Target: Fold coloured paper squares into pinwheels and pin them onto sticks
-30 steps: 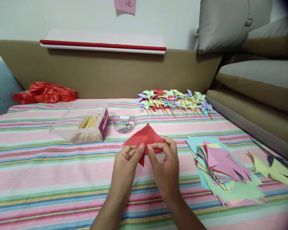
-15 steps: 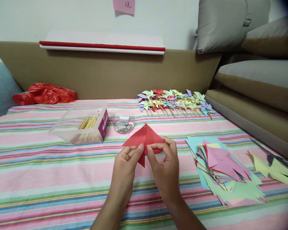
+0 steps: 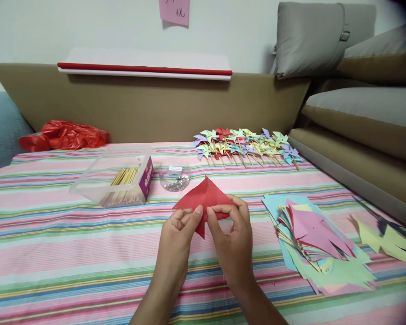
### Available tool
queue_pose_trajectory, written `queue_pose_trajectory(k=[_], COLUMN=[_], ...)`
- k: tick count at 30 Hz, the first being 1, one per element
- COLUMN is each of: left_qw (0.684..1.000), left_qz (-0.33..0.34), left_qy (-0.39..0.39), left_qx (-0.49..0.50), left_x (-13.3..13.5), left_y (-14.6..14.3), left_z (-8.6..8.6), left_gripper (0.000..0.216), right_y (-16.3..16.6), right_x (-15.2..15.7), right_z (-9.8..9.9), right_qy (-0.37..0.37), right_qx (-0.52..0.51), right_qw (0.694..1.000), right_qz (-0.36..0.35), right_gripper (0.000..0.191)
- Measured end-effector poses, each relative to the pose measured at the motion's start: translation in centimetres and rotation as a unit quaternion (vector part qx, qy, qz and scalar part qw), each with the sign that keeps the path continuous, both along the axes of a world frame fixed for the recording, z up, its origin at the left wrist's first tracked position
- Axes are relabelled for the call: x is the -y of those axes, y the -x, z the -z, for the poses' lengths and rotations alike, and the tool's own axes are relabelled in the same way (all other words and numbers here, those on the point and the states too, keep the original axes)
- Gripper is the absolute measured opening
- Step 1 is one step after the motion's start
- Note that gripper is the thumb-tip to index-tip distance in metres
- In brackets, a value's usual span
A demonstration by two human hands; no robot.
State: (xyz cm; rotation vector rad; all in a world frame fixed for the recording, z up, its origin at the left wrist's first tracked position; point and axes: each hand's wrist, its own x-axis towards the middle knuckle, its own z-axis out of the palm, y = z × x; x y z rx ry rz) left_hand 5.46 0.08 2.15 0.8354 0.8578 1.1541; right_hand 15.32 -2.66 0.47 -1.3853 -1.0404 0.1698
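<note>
A red paper piece (image 3: 205, 194), cut with slits and partly folded, is held up over the striped cloth with one corner pointing away from me. My left hand (image 3: 179, 228) pinches its near left part between thumb and fingers. Opposite it, my right hand (image 3: 232, 230) pinches the right part, the thumb close to the left thumb. Beyond the paper stands a round clear dish (image 3: 174, 183) of small metal pins with a little white box (image 3: 175, 170). The parts of the paper under my fingers are hidden.
Left of the dish is a clear plastic box (image 3: 98, 180) of wooden sticks (image 3: 124, 176). Finished paper pinwheels (image 3: 243, 142) lie at the back. To the right are stacked cut papers (image 3: 314, 230), a yellow cut paper (image 3: 385, 239) and dark scissors (image 3: 382, 221). A red plastic bag (image 3: 67, 135) lies back left.
The whole view has shifted slightly, so things sit a little lower. Both hands keep the same pinch on the red paper, which looks almost unchanged.
</note>
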Motion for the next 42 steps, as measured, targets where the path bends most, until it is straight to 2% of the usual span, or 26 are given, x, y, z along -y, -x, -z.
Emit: queue_pose_trajectory(k=[9, 18, 28, 42], left_qw=[1.0, 1.0, 0.999, 0.999], left_qz=[0.003, -0.012, -0.036, -0.032], left_qy=[-0.004, 0.01, 0.003, -0.007], left_qx=[-0.011, 0.02, 0.035, 0.006], left_x=[-0.12, -0.11, -0.34, -0.05], left_y=[0.0, -0.15, 0.03, -0.07], left_z=[-0.01, 0.24, 0.02, -0.14], left_gripper=[0.025, 0.027, 0.027, 0.029], right_y=[0.16, 0.31, 0.42, 0.39], right_x=[0.01, 0.12, 0.05, 0.07], right_z=[-0.07, -0.28, 0.18, 0.17], right_qy=[0.0, 0.004, -0.011, -0.001], right_qx=[-0.01, -0.01, 0.001, -0.003], right_qw=[1.0, 1.0, 0.999, 1.0], right_qz=[0.001, 0.002, -0.031, -0.017], right_gripper=[0.011, 0.011, 0.008, 0.01])
